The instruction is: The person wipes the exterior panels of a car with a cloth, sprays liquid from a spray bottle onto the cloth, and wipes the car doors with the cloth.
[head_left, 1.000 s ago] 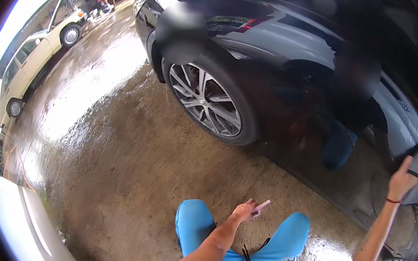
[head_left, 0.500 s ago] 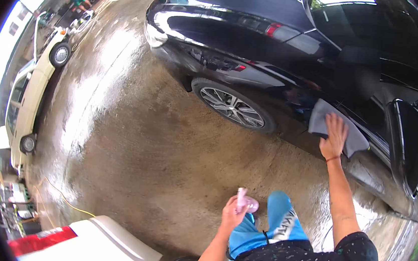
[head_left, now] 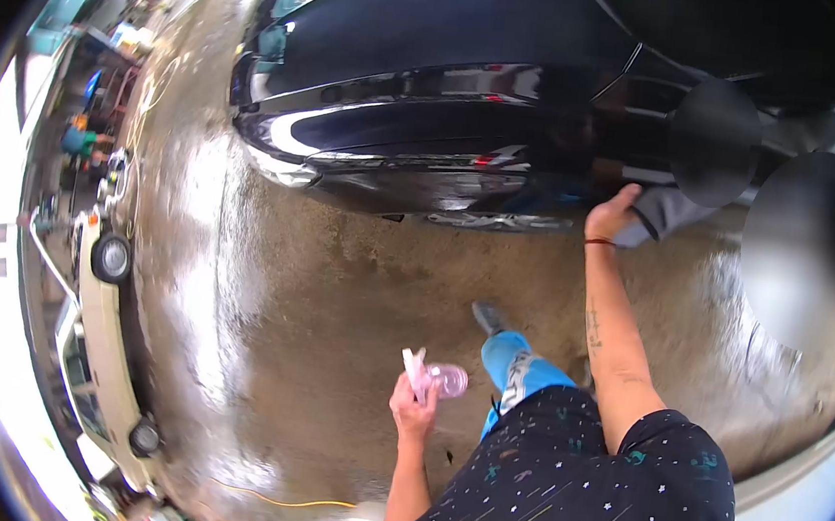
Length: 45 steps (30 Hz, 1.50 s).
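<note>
My left hand (head_left: 411,413) is wrapped round the neck of a pink, see-through spray bottle (head_left: 446,381), held low in front of my body. The bottle lies tilted on its side with its white-pink trigger head at my fingers. My right hand (head_left: 610,219) reaches forward and grips a grey microfibre cloth (head_left: 673,213), which hangs bunched to the right. The cloth is close beside the flank of a shiny black car (head_left: 378,146); whether it touches the paint I cannot tell. My right fingers are partly hidden behind the hand and cloth.
Wet brown concrete floor (head_left: 334,293) lies between me and the car. A beige car (head_left: 109,331) stands at the left, and a person (head_left: 79,141) is far behind it. A yellow hose (head_left: 284,501) crosses the floor. A pale vehicle (head_left: 808,489) stands at lower right.
My view has shifted along the black car. My right hand, before flat and spread on the cloth against the door, now grips the cloth bunched. The bottle stays in my left hand.
</note>
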Each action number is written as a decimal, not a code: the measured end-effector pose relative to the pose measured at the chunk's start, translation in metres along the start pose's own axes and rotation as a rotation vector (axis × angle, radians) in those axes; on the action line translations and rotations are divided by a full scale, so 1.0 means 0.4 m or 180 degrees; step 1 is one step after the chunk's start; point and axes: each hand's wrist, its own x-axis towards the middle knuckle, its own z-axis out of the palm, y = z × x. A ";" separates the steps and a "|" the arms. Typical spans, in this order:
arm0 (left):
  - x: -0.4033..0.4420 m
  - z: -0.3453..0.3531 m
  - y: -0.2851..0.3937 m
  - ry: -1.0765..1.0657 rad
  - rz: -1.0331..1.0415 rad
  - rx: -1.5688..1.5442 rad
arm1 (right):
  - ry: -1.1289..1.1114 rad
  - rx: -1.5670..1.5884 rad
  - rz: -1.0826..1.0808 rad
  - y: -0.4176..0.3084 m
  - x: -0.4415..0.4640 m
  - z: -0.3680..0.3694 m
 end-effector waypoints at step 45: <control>0.943 -0.301 0.247 -0.3462 0.3291 0.0422 | -0.0594 -0.1014 0.0278 -0.275 -0.697 0.251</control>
